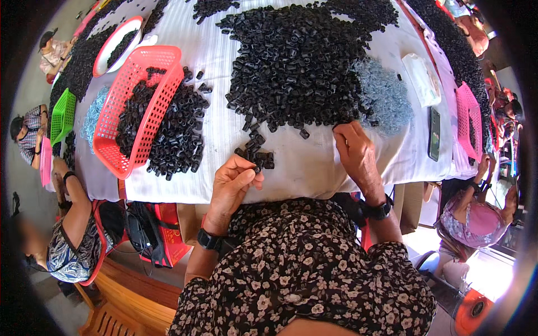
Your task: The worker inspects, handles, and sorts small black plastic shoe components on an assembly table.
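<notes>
Left hand (234, 180): grip pinched on one small black plastic ring (257, 168); short trail of like rings (255, 147) just beyond it on the white-covered bench (314, 162). Right hand (354, 147): fingertips spread, pressed at the edge of the large black ring heap (297, 61); pale blue-grey pile (381, 95) beside it. Risk judged: pinched ring could be dropped over the near bench edge if the pinch is loosened.

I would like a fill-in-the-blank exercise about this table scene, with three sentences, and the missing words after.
1. The left hand pinches a small ____ plastic piece.
2. The tilted basket on the person's left is ____ in colour.
3. The right hand rests at the near edge of the big pile, beside a heap of pale ____ pieces.

Missing words: black; red; blue
</notes>
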The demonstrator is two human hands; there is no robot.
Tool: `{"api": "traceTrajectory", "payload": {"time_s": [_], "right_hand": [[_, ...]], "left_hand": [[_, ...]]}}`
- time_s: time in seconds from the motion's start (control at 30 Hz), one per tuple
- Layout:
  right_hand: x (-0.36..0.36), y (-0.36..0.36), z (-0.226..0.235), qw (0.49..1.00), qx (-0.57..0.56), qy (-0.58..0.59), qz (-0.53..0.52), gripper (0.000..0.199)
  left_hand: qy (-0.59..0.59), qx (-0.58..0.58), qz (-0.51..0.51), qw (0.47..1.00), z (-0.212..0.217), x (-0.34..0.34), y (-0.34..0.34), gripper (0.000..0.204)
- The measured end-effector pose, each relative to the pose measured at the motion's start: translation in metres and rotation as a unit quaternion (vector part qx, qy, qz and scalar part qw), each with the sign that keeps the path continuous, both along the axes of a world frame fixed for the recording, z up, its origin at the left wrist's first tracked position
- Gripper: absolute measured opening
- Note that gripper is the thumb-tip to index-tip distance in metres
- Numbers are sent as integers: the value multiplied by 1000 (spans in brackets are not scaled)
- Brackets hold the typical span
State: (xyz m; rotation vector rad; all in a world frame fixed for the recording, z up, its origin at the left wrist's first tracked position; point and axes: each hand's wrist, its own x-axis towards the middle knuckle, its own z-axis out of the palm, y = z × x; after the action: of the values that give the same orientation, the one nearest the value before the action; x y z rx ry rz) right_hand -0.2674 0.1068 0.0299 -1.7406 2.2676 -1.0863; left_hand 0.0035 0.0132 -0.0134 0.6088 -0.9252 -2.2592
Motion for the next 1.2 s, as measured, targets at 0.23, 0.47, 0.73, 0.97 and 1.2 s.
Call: {"api": "traceTrajectory", "payload": {"time_s": [0.23, 0.47, 0.73, 0.97, 1.2], "right_hand": [[-16, 9, -5, 999, 20, 26, -36, 6], [-5, -5, -7, 993, 58, 104, -15, 12], [4, -27, -7, 990, 6, 129, 65, 9], [0, -40, -8, 984, 14, 164, 72, 8], [2, -33, -4, 997, -26, 22, 64, 10]], "left_hand": [[-8, -5, 4, 1000, 1, -2, 1, 10], [-11, -6, 9, 1000, 1, -1, 2, 10], [-13, -3, 12, 1000, 4, -3, 1, 9], [3, -2, 10, 1000, 2, -2, 1, 9], [-1, -10, 5, 1000, 2, -1, 2, 9]]}}
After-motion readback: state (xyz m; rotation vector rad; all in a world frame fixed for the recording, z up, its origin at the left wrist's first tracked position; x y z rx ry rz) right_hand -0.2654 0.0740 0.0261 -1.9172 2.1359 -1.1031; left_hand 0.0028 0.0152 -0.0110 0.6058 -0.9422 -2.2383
